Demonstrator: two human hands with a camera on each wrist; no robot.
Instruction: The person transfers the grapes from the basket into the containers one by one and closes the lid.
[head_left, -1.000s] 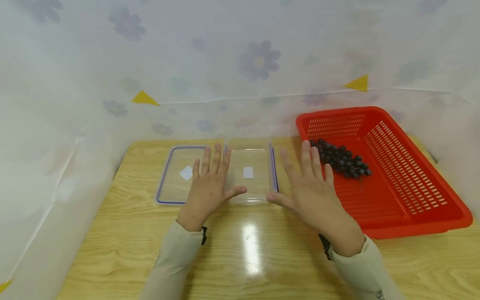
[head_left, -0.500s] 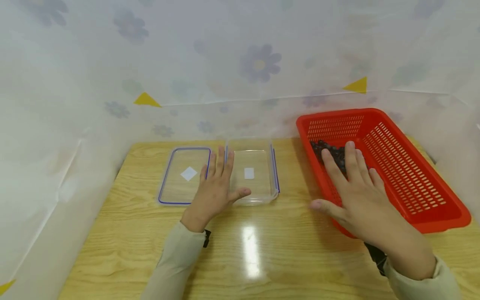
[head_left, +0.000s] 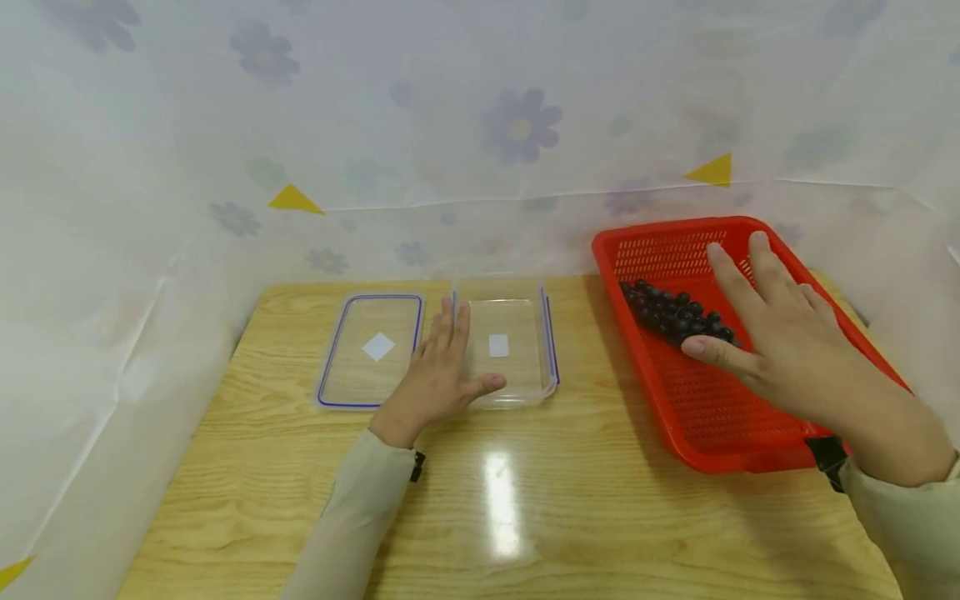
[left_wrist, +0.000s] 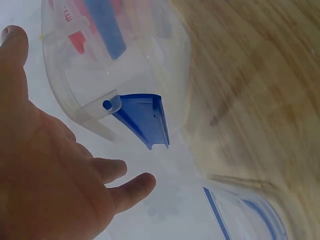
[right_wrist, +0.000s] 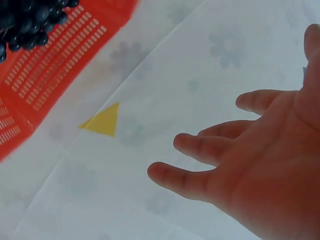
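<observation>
A clear plastic container with blue clips stands at the back of the wooden table, with its clear blue-edged lid lying flat to its left. My left hand rests open against the container's left side, thumb along its front wall; the left wrist view shows the container wall and a blue clip just past the open left hand. My right hand hovers open over the red basket, just right of a bunch of dark grapes. The right hand holds nothing.
A white flowered sheet with yellow triangles hangs close behind and to both sides of the table. The red basket takes up the table's right side. Bare wood with a light glare lies in front.
My right hand has swung from the container's right side over into the red basket, beside the grapes. The left hand has stayed at the container.
</observation>
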